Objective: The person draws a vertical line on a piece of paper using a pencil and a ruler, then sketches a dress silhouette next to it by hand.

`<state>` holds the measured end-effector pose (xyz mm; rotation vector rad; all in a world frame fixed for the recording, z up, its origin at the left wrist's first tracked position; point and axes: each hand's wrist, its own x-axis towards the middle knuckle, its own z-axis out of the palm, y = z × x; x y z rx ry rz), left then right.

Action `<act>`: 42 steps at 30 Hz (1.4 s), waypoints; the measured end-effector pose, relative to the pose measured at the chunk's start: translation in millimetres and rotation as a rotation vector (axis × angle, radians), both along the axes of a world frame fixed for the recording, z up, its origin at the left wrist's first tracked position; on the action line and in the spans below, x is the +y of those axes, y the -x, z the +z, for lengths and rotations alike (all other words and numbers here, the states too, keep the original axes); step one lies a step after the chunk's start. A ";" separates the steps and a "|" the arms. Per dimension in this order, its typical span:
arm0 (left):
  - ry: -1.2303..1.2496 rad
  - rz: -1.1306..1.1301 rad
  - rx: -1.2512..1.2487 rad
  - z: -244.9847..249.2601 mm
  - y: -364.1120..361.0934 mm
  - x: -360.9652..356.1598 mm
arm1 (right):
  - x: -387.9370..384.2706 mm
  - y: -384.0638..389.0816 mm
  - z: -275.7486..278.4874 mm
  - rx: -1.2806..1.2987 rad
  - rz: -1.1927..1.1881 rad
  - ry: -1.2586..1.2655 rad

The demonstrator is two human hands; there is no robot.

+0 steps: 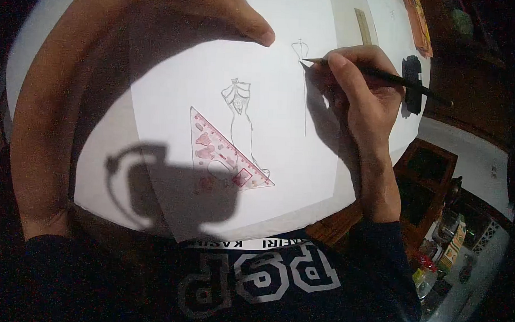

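Observation:
My right hand (365, 88) is closed round a dark pencil (385, 75), its tip on the white paper (175, 73) beside a small sketched figure (300, 50) with a long line below it. My left hand (228, 15) rests at the paper's top, thumb stretched out, other fingers hidden or out of frame; nothing shows in it. A larger dress drawing (240, 112) is at the middle of the sheet. Over its lower part lies a clear triangular ruler (223, 157) with pink markings.
A straight ruler (363, 27) lies beyond my right hand, with a black object (411, 87) and an orange item (419, 24) at the right edge. Bottles and packets (450, 244) stand lower right. A shadow falls over the sheet's lower left.

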<state>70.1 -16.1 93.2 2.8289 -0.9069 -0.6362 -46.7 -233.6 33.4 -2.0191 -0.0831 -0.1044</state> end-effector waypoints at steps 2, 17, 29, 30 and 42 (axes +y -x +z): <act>-0.074 0.167 -0.030 0.3 1.9 -13.4 | -6.2 -2.0 -5.6 -0.024 -0.011 0.010; -0.009 -0.029 0.001 -2.6 -4.7 3.3 | 1.4 -0.5 -0.4 0.033 -0.025 -0.039; -0.002 -0.039 -0.006 -5.3 -6.5 1.8 | -0.1 -1.4 -1.6 0.003 -0.012 0.001; -0.002 -0.038 -0.006 -4.1 -4.4 -2.6 | 0.3 -1.2 -0.3 0.031 -0.022 0.005; 0.018 -0.054 -0.021 -7.0 -8.1 4.7 | 1.6 -0.4 -4.7 0.014 -0.069 -0.011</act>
